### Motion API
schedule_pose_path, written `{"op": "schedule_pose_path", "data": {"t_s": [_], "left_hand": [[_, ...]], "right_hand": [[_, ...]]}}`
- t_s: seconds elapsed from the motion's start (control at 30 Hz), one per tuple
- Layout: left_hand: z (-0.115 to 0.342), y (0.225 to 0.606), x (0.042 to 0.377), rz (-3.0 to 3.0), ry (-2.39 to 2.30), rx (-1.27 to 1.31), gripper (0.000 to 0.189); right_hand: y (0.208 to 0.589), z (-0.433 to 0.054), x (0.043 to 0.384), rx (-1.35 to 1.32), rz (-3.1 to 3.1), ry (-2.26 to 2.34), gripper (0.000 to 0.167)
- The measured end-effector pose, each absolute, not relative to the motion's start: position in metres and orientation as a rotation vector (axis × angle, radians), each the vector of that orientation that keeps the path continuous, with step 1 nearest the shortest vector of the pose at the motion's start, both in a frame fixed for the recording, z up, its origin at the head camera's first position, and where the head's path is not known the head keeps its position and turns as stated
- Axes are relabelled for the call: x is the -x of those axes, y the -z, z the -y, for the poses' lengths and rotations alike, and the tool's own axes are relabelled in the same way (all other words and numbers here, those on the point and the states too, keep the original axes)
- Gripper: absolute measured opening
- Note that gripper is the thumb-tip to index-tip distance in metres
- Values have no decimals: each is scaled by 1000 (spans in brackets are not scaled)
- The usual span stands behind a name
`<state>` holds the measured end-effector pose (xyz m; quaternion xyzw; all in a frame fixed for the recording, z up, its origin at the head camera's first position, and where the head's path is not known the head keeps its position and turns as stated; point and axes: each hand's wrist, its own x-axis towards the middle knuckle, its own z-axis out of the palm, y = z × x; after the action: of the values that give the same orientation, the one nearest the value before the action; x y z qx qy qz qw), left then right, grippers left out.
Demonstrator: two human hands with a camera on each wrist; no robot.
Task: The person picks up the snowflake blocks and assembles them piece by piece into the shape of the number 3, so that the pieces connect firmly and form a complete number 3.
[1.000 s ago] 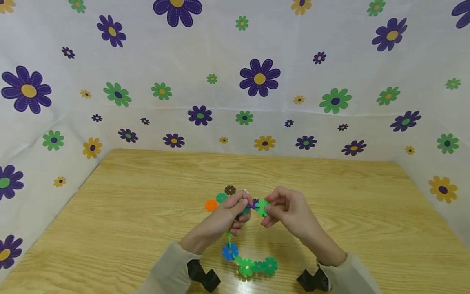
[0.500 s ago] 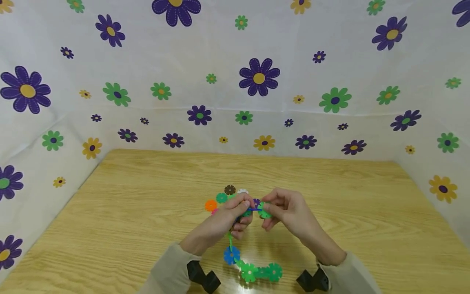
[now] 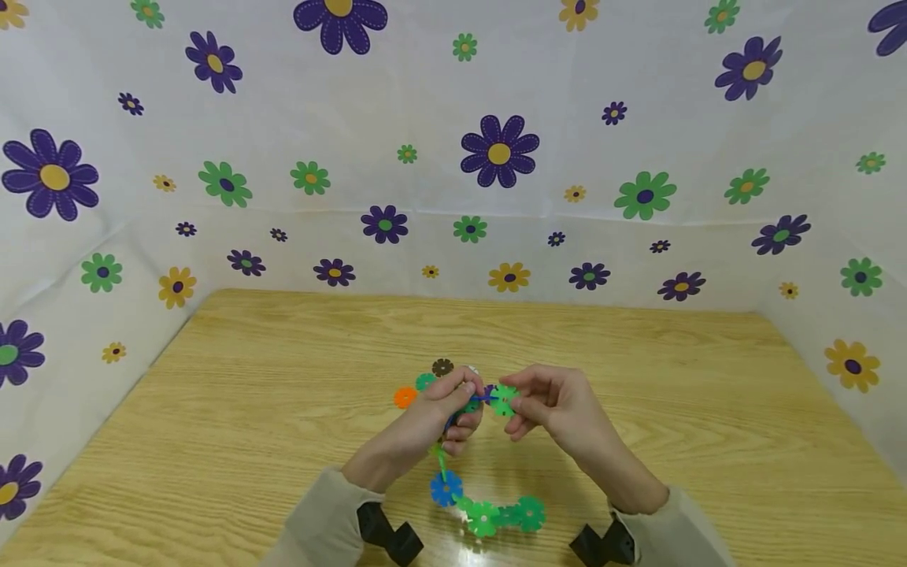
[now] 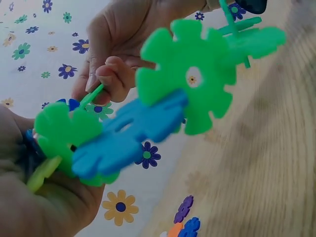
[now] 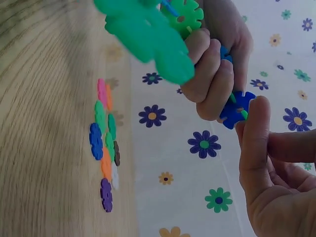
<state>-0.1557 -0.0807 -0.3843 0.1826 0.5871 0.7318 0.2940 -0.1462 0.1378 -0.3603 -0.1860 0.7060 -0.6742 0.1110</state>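
Note:
My left hand [image 3: 445, 403] grips part of a chain of notched plastic snowflake discs, thumb on top. From it the chain hangs down through a blue disc [image 3: 446, 488] and a light green disc [image 3: 484, 519] to a teal disc [image 3: 531, 513] at the end. A dark blue disc [image 5: 234, 110] sticks out past the left fingers. My right hand [image 3: 556, 403] pinches a light green disc [image 3: 503, 400] between thumb and fingers, edge against the dark blue one. In the left wrist view, a large green disc [image 4: 217, 74] and a blue disc [image 4: 116, 140] hide part of the hands.
Behind the left hand, several loose discs lie on the wooden table [image 3: 283, 394], among them an orange disc [image 3: 405, 398], a brown disc [image 3: 442, 367] and a purple disc [image 5: 106, 195]. White flower-print cloth [image 3: 397, 94] rises around the table's back and sides.
The hanging end of the chain has swung a little to the right. Both hands keep their hold at about the same spot, shifting only slightly with the pinched green disc.

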Motion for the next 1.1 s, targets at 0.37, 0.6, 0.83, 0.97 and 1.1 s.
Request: {"op": "schedule_pose_path", "data": {"t_s": [0.37,0.6,0.83,0.97,1.1], "left_hand": [[78,385,154,-1562,-1925,-525,20],[80,386,156,-1568,-1918,-516,21],[79,386,157,-1547,-1932,-530,21],[78,386,156,-1556,-1933,-522,21],[78,386,155,-1576,-1921,-523,20]], "right_hand": [[360,-136,141,508,-2073,2004,21],[364,-131,141,472,-2065,2026,21],[362,-132,141,467,-2081,2009,20],[362,-131,141,466,-2056,2029,19],[363,-131,141,465,-2039,2048,19]]}}
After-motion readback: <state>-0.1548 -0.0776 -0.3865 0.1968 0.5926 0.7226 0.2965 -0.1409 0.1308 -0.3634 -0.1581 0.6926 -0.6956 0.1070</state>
